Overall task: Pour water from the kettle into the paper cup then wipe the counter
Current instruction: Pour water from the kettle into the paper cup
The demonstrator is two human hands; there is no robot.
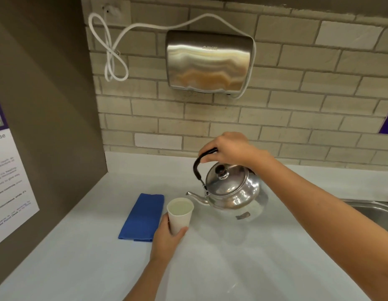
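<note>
Blue cloth lies folded flat on the desk, long axis running from near edge toward the back wall, just left of the cup. Left hand has its fingers wrapped around the paper cup, upright, lower part gripped; cup looks to hold some water, level hard to judge. Kettle spout points left, tip just above and right of the cup rim, close but not over the mouth. Kettle is held off the desk, only slightly tilted, lid on. Right hand has fingers clamped on the black handle from above. No stream visible. Sink at the right edge. Cloth is nearer the left hand, so wiping likely falls to it.
</note>
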